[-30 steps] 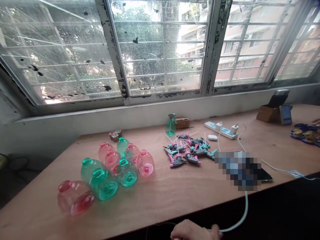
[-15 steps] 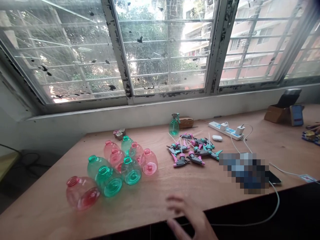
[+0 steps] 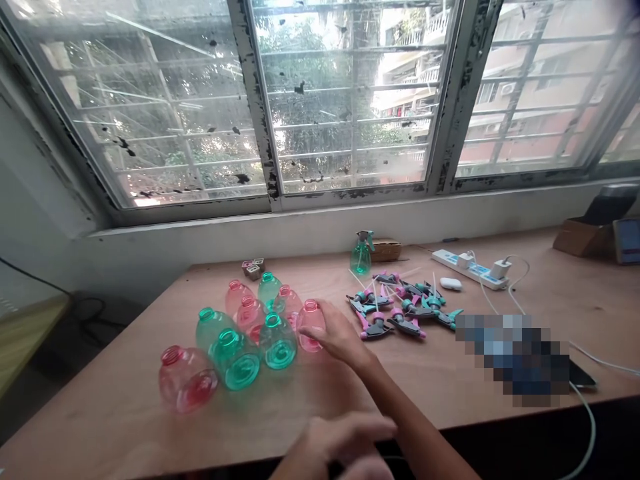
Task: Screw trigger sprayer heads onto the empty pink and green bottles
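My right hand (image 3: 336, 333) is closed around the right side of a clear pink spray bottle (image 3: 311, 319), its thumb across the front and its other fingers partly hidden behind. The bottle has no spray head and stands upright on the wooden table (image 3: 240, 427). Lower down, near the table's front edge, my left hand (image 3: 345, 437) is blurred, with fingers apart and nothing in them. Beside the gripped bottle stands a group of headless pink and green bottles, among them a green bottle (image 3: 278, 343) and a larger pink bottle (image 3: 187, 380).
Several trigger spray heads (image 3: 400, 310) with tubes lie in a pile right of my hand. Behind them stand a complete green spray bottle (image 3: 361, 257) and a brown box (image 3: 386, 250). A power strip (image 3: 470, 268), white earbud case (image 3: 451, 284) and blurred-out item (image 3: 515, 360) are farther right.
My right hand has reached forward and left from the table edge to the nearest pink bottle. My left hand has come into view at the bottom. The view has shifted slightly left.
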The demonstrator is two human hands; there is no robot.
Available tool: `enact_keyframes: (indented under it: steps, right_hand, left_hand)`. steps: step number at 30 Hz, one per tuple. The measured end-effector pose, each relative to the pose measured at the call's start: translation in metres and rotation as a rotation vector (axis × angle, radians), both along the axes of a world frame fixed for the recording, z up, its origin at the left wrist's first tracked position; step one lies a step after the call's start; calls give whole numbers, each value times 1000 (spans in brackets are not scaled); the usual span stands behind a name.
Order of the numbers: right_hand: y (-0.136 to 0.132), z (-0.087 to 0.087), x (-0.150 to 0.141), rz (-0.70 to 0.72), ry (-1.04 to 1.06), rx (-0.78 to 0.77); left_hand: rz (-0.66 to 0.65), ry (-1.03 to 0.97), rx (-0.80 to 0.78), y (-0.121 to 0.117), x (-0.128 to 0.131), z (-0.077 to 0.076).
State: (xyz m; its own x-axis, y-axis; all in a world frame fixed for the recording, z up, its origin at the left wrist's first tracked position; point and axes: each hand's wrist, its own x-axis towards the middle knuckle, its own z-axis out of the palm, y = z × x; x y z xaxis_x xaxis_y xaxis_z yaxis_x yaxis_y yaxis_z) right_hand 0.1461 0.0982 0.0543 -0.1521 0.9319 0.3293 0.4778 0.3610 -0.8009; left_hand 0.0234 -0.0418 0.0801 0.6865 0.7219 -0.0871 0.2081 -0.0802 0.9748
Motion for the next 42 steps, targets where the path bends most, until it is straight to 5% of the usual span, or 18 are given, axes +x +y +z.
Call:
enact_keyframes:
  steps: [5,7,9,12,17,21,27,30,35,42]
  right_hand:
    - [-42,-9,30,-55,186,-57]
    - [-64,-10,43,-42,463,-161]
    - [-82,-12,52,-18,662,-209]
    - [-90,-20,61,2,690,-177]
    - [-63,-55,77,-276,266,4]
    - [-50,-82,80,-329,-195,89]
    - [-64,-76,82,-451,-380,78]
    - [-67,-75,81,-377,-437,63]
    - [-65,-75,80,-313,-266,-30]
    - [-75,-55,106,-245,106,31]
  left_hand:
    - [827,-317,339,14,-12,-12]
    - [934,-301,469,24,-7,-25]
    - [884,-244,433,33,0,-37]
    - [758,-308,213,42,8,-49]
    - [735,-434,114,41,7,-50]
    - [796,-520,41,42,7,-52]
    - [851,-616,26,44,10,-51]
    - [827,-716,11,43,10,-47]
    - [786,-886,-9,44,13,-48]
    - [855,-903,39,52,16,-50]
